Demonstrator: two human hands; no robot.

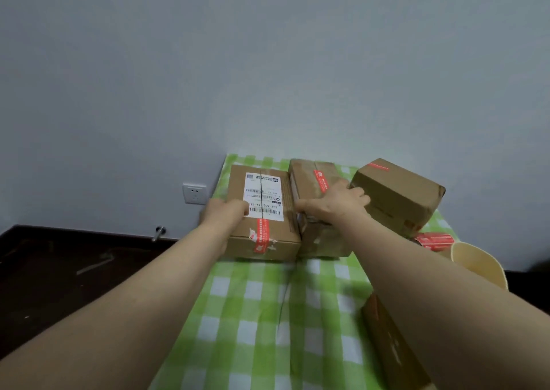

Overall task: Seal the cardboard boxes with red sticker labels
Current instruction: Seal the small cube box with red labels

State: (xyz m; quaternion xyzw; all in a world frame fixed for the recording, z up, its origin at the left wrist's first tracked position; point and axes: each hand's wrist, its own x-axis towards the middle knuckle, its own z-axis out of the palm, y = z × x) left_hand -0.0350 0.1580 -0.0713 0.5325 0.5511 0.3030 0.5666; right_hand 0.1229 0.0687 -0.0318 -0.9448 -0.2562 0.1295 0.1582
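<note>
Three cardboard boxes stand in a row along the far edge of the desk (253, 330), which is covered in green-and-white check. The left box (287, 199) sits at the far left corner. It carries a white shipping label (263, 196) on top and a red sticker (262, 237) folded over its near top edge, across the flap seam. The left hand (226, 211) lies on the left part of its top. Its fingers (242, 208) are bent, with the tips at the label's edge; whether they clasp the box cannot be told. The middle box (303, 178) touches the left box and bears a second red sticker (321, 181) on top. The right hand (333, 205) rests on it, palm down, with the thumb spread toward the left box. Its fingers (358, 196) are extended and loosely spread, reaching the side of the right box (398, 193). Nothing is held. The right box sits tilted, with a red strip (378, 167) at its far top edge. A bundle of red sticker labels (434, 239) lies near the right edge of the desk, just beside a cream cup (479, 267). A fourth box (393, 348) lies at the near right edge, partly behind the right forearm. A wall socket (195, 193) is left of the desk.
</note>
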